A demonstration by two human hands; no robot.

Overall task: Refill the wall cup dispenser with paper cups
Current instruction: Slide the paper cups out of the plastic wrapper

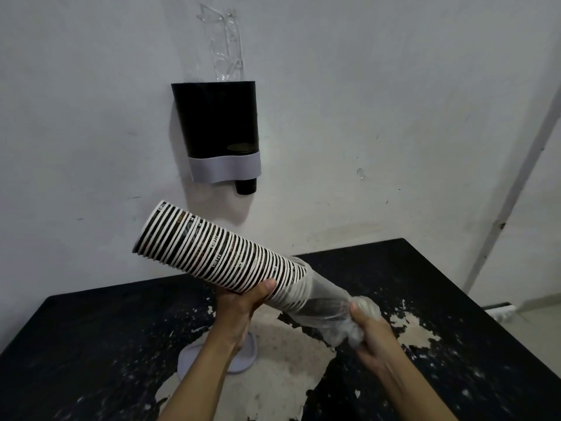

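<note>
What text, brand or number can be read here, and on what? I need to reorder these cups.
"COFFEE": white letters repeated on the black bands of the paper cup stack, partly blurred, so the reading is likely, not certain.
Oval mark on the black wall cup dispenser: too dim to read.
Nothing else carries text.

Single head-worn wide-angle view, facing forward and slightly down, close to a white wall (364, 86), wall dispenser (217, 132) just above centre, black worktop (91, 344) below, both forearms entering from bottom edge, no second view.
</note>
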